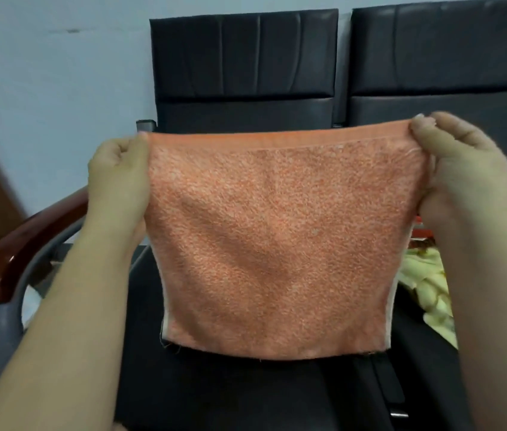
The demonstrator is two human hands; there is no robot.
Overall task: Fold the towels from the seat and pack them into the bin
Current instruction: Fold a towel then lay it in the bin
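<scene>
- Now, your left hand (118,178) and right hand (460,175) each pinch a top corner of the orange terry towel (277,237). It hangs spread flat between them, in front of you and over the black seat (246,396).
- Keep the hemmed top band taut. Your right hand sits a little higher than the left, so level them before folding, or the side edges will likely not meet.
- For a clean fold, I'd judge it best to bring one hand across to the other, corner onto corner, and let the cloth's own weight set the crease.
- The pale strips down both sides are handy lines to match up.
- The lower edge hangs free below your hands, with loose threads at its left corner. Whether it brushes the cushion cannot be told.
- The backrest (243,57) stands just beyond your hands, so fold toward yourself rather than away.
- Outside and below your left hand runs the wooden armrest (12,244), which limits a sweep that way.
- Below your right hand lies a crumpled yellow cloth (426,290), probably another towel. Keep the hanging edge off it.
- The bin does not show here.
</scene>
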